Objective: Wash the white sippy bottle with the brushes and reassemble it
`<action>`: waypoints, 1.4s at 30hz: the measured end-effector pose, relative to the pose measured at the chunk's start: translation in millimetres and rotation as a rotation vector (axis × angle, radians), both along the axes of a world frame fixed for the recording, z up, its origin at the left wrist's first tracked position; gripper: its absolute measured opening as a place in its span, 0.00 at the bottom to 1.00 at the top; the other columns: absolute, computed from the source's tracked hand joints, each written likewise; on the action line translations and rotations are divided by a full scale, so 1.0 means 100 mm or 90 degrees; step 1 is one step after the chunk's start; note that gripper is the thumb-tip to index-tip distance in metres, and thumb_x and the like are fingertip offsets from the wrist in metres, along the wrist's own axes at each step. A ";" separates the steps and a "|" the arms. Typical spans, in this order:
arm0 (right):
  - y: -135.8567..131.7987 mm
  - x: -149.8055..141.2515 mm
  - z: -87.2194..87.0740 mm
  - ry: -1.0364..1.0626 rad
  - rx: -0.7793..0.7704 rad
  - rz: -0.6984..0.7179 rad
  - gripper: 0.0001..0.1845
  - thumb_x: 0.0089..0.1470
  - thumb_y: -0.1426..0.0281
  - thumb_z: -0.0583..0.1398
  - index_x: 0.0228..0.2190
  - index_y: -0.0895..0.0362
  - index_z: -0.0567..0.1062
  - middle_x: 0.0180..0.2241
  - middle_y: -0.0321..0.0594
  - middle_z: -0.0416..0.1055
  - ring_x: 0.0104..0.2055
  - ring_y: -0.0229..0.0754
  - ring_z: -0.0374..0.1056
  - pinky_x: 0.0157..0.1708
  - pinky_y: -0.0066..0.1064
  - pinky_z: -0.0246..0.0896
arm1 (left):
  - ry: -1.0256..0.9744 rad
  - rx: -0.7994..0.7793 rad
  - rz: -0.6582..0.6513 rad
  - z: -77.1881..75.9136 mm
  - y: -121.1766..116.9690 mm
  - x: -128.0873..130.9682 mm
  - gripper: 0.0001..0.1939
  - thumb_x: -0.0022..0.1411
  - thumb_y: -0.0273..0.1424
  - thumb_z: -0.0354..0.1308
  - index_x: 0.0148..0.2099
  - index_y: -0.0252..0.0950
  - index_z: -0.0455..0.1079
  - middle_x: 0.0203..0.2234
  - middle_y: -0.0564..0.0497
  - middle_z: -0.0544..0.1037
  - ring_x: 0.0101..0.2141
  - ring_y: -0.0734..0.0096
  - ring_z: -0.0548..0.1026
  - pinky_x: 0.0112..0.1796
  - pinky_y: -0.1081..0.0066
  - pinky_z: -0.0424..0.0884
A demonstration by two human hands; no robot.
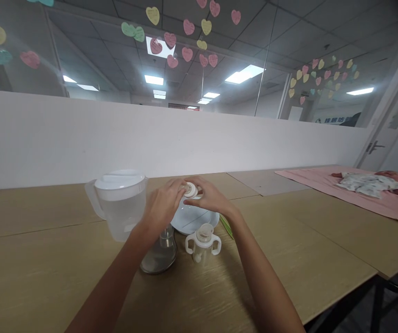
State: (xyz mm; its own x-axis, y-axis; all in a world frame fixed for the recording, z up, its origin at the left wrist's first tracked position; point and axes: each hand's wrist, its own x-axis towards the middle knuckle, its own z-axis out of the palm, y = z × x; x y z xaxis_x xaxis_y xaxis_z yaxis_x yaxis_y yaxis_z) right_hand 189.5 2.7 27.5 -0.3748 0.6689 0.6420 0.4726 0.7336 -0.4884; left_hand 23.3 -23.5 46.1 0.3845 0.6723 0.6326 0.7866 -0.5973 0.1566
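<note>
Across the tabletop [271,249], the lidded pitcher [121,206] stands at left, the pale bowl [196,221] right of it. Nearer, the two-handled bottle [202,253] sits upright, apparently uncapped. Above the bowl, my left hand [162,201] and right hand [213,199] grasp the white-ringed piece [191,190], separate from the bottle.

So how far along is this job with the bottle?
Looks done: the pitcher is lidded, the handled bottle stands upright. In hand: a small white-rimmed part, between left hand and right hand above the bowl. Apparently remaining: the bottle's neck shows no white cap.
</note>
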 end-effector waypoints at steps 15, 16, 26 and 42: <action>-0.26 0.17 0.22 -0.119 -0.026 -0.148 0.14 0.41 0.72 0.60 0.35 0.57 0.76 0.32 0.39 0.66 0.34 0.39 0.62 0.35 0.30 0.56 | -0.049 -0.107 -0.100 0.07 -0.08 -0.01 0.13 0.61 0.35 0.46 0.45 0.41 0.66 0.38 0.52 0.77 0.36 0.67 0.74 0.33 0.72 0.68; -0.26 0.22 0.23 -0.139 -0.045 -0.166 0.13 0.41 0.72 0.60 0.34 0.57 0.76 0.32 0.39 0.66 0.33 0.39 0.62 0.34 0.30 0.56 | -0.039 -0.114 -0.091 0.08 -0.09 -0.01 0.12 0.60 0.35 0.47 0.43 0.40 0.67 0.36 0.52 0.77 0.36 0.67 0.74 0.32 0.72 0.67; -0.35 0.62 0.24 -0.207 -0.239 -0.197 0.11 0.42 0.66 0.60 0.30 0.57 0.76 0.29 0.38 0.71 0.32 0.40 0.65 0.30 0.28 0.57 | 0.139 -0.196 -0.197 -0.15 -0.12 0.21 0.17 0.60 0.34 0.44 0.27 0.36 0.71 0.24 0.51 0.76 0.26 0.71 0.71 0.27 0.74 0.60; -0.47 0.52 0.31 -0.256 -0.327 -0.173 0.11 0.38 0.68 0.63 0.28 0.57 0.72 0.28 0.39 0.73 0.29 0.40 0.67 0.24 0.27 0.56 | 0.142 -0.299 -0.248 -0.31 0.00 0.21 0.13 0.51 0.33 0.53 0.39 0.41 0.74 0.36 0.52 0.77 0.38 0.66 0.72 0.37 0.72 0.65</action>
